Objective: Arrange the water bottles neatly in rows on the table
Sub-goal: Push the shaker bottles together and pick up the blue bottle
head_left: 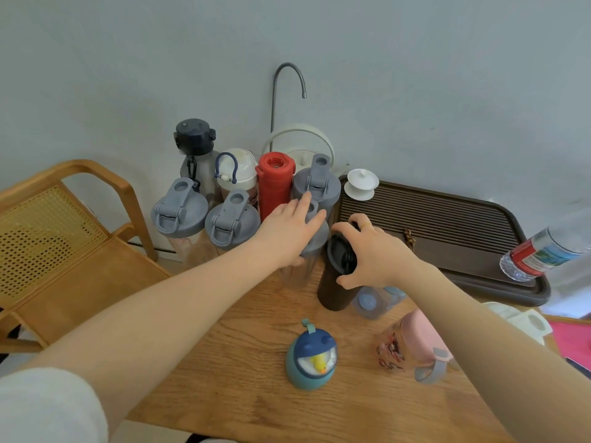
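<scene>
Several bottles stand in rows at the back of the wooden table (249,372): grey-lidded clear ones (179,215) (232,223) (316,187), a red one (275,183), a white-lidded one (236,171) and a black-capped one (195,139). My left hand (287,231) grips another grey-lidded clear bottle (315,247) from above. My right hand (371,251) clasps the lid of a dark brown tumbler (334,286) next to it. Closer to me lie a blue duck bottle (311,359), a pink bottle (412,343) and a pale blue-lidded one (374,302).
A dark slatted tea tray (431,219) fills the right back, with a white lidded cup (361,183) and a tilted plastic water bottle (540,254). A white kettle with a curved spout (297,139) stands by the wall. A wooden chair (64,244) is at the left.
</scene>
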A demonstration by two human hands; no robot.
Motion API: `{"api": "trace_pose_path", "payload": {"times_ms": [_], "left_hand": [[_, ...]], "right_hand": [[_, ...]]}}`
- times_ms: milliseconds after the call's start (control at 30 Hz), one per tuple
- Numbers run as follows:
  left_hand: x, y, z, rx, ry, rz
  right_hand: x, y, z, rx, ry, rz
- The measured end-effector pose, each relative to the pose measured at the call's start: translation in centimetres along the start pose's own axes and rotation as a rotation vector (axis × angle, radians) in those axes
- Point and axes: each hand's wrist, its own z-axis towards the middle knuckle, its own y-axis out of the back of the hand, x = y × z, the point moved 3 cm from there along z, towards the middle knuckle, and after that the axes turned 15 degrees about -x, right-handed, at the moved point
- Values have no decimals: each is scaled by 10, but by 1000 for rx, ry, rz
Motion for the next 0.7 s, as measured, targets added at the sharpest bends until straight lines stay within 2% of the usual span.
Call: {"api": "trace_pose_path", "payload": {"times_ms": [133,233,300,367,433,533,700], "left_hand": [[-1,6,-13,-41,-19,-59],[16,28,-38,-224,-9,-242],[41,42,-58,-405,9,-269],[72,45,-76,-513,60,-177],[109,38,-92,-415,219,-173],[148,17,-113,-165,458,-284],[166,-4,-121,-212,589,-526]], "right_hand": [[-4,0,3,-28,-35,41],[-3,-1,7,-49,-70,3],[9,2,9,-170,-15,-84],[33,10,12,-363,78,-25],[63,16,21,-467,147,97],[113,7,42,-375,210,184],[153,-22,77,-266,145,128]]}}
